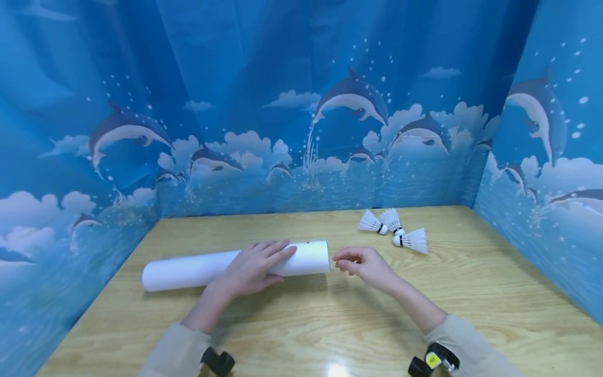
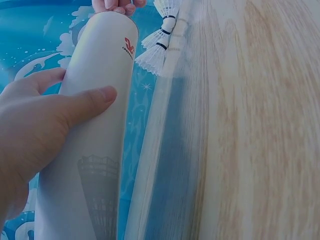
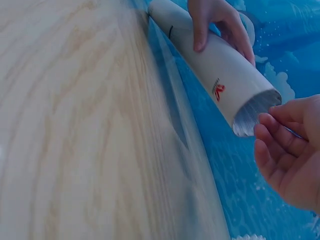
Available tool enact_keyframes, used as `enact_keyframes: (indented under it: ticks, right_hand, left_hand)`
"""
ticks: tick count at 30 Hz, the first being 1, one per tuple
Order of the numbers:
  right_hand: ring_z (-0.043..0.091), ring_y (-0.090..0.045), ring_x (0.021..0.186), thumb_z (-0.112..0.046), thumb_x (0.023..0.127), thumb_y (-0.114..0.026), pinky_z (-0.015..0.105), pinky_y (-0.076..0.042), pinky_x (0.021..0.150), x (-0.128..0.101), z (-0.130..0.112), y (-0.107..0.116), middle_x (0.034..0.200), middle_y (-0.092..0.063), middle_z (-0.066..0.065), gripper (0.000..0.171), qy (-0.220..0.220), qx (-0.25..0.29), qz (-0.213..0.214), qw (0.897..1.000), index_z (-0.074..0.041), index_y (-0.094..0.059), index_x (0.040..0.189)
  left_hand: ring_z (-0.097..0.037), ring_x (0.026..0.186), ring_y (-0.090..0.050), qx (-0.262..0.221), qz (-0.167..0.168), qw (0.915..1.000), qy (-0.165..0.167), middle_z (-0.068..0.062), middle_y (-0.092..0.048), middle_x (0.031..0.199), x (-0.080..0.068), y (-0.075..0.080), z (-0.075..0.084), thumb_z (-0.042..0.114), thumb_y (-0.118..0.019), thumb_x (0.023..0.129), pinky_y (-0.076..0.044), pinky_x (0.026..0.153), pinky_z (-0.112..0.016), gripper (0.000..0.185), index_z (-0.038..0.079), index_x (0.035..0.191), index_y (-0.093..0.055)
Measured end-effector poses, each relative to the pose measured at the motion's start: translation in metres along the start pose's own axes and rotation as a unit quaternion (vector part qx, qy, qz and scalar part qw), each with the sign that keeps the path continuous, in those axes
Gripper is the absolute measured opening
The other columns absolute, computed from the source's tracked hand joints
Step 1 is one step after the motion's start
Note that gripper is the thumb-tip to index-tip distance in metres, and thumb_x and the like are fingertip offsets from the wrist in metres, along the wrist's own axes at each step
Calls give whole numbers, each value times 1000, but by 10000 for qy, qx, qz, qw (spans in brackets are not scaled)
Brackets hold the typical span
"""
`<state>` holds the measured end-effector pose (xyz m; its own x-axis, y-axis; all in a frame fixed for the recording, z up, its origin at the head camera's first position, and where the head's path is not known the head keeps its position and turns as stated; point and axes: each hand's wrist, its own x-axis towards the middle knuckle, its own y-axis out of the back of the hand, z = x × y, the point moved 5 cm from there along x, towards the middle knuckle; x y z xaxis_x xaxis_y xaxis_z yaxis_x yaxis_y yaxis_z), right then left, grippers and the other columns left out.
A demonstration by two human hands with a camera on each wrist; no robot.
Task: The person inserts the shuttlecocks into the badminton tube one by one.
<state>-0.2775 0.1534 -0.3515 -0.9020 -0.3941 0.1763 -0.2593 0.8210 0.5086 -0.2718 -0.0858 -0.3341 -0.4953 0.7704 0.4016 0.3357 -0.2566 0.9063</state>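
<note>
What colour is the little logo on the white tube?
Red, on the white tube; clearest in the right wrist view.
</note>
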Motion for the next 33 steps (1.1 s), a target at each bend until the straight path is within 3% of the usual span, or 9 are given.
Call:
enact_keyframes:
  ticks: [9,16,28,33]
  right_hand:
    - [20,-60,83,-16,91,-60,35,-54,69,-8,18,41,95,-66,15,29,-313,-190,609,9975,6,-63,109]
    - [19,-60,83,-20,91,-61,41,-54,71,-20,29,67,94,-66,15,31,-484,-360,914,9940,5,-63,109]
    - [18,-60,84,-24,92,-58,29,-52,67,-37,59,116,100,-65,17,39,-1294,-936,1729,9719,9,-59,113]
    - [8,-56,79,-25,92,-57,26,-52,65,-44,73,133,108,-62,23,42,-1424,-1046,1916,9654,11,-57,114]
  left_hand:
    - [-25,115,-52,34,42,10000,-59,-7,-48,137,-1,-2,0,34,-78,73,-46,91,-45,77,17,139,-43]
    - [-25,116,-51,-34,-15,10000,-10,-7,-47,138,-1,-2,-1,34,-78,74,-45,92,-45,77,17,140,-42]
    - [-26,115,-52,-67,49,9999,-64,-8,-47,137,-2,-2,-1,33,-78,73,-46,91,-45,77,16,139,-43]
    - [-26,115,-52,-61,19,10000,-70,-8,-47,138,-1,-2,0,33,-78,73,-46,90,-46,77,15,139,-43]
